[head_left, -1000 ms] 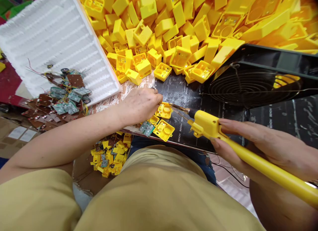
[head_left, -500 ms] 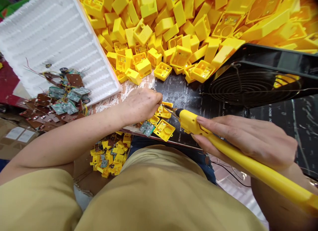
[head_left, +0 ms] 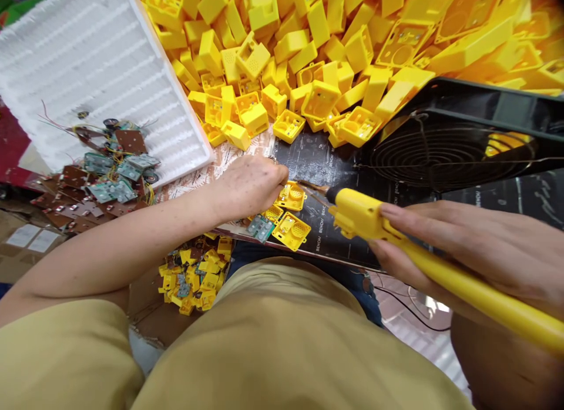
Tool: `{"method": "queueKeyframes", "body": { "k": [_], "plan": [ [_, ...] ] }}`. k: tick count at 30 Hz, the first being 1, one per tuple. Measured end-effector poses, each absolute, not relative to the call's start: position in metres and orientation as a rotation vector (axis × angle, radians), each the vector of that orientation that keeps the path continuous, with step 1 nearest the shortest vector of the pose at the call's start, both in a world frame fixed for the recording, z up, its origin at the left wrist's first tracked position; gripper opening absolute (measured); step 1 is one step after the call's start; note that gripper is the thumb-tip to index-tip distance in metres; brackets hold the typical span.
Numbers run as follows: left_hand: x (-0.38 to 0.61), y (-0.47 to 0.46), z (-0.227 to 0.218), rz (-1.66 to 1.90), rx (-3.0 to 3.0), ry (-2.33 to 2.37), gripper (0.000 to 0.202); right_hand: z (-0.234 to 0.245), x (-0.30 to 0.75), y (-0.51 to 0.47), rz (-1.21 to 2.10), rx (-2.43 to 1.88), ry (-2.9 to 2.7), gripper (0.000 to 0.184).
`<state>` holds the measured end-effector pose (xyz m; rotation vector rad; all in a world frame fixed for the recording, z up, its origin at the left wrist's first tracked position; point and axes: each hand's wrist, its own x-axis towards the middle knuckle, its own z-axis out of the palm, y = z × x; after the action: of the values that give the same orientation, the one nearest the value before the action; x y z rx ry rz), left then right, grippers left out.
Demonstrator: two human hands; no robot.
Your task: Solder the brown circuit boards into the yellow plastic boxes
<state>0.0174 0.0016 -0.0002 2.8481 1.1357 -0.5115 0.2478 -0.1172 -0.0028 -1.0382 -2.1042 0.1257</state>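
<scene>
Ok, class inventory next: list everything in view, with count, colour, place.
Bench: one, largely black, centre
Piled casings: many, yellow, far side
Open casings: at least two, yellow, bench's near edge
Circuit board: one, green, by open casings
Circuit-board heap: one, brown and green, left
Foam sheet: one, white, left
Fan: one, black, right
Cardboard box: one, brown, below; yellow parts inside
Jeans: one pair, blue, below
Shirt: one, olive-yellow, bottom
Soldering iron: one, yellow, centre right
Left hand: one, bare, at open casings
Right hand: one, bare, gripping soldering iron

Head-worn view, facing forward and down, near hands (head_left: 258, 184)
</scene>
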Motion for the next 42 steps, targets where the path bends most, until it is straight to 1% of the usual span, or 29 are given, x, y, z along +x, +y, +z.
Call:
{"method": "queueKeyframes", "body": {
  "k": [3,9,14,19,23,25,28,30,33,37,38,39,42],
  "plan": [
    [0.017,0.002,-0.001,-0.507,2.843,1.135,0.03,-0.005,0.249,-0.119,0.113,-1.069,-2.098,0.032],
    [0.016,0.002,-0.003,-0.45,2.861,1.129,0.029,-0.013,0.239,-0.111,0.128,-1.008,-2.122,0.038],
    [0.017,0.002,-0.002,-0.483,2.855,1.126,0.03,-0.009,0.235,-0.108,0.101,-0.97,-2.135,0.037],
    [0.016,0.003,-0.003,-0.469,2.856,1.097,0.031,-0.009,0.245,-0.115,0.045,-1.09,-2.056,0.033],
    [0.016,0.003,-0.004,-0.469,2.855,1.105,0.031,-0.013,0.248,-0.118,0.109,-1.117,-2.065,0.028],
    [0.016,0.003,-0.004,-0.467,2.863,1.11,0.03,-0.013,0.245,-0.116,0.14,-1.093,-2.089,0.031],
    [0.016,0.002,-0.003,-0.455,2.877,1.105,0.03,-0.011,0.237,-0.112,0.119,-1.032,-2.112,0.041],
    [0.016,0.002,-0.002,-0.45,2.87,1.109,0.029,-0.008,0.236,-0.11,0.109,-1.012,-2.116,0.043],
    [0.016,0.003,-0.002,-0.433,2.854,1.114,0.029,-0.006,0.243,-0.114,0.133,-1.06,-2.1,0.042],
    [0.015,0.003,-0.002,-0.432,2.833,1.109,0.03,-0.006,0.256,-0.13,0.219,-1.143,-2.04,0.055],
    [0.015,0.003,-0.002,-0.432,2.833,1.105,0.03,-0.005,0.255,-0.135,0.266,-1.187,-2.004,0.055],
    [0.014,0.004,-0.002,-0.427,2.834,1.103,0.03,-0.005,0.251,-0.14,0.255,-1.388,-1.857,0.047],
    [0.015,0.003,-0.002,-0.415,2.838,1.098,0.031,-0.002,0.233,-0.151,0.288,-1.719,-1.607,0.031]
  ]
}}
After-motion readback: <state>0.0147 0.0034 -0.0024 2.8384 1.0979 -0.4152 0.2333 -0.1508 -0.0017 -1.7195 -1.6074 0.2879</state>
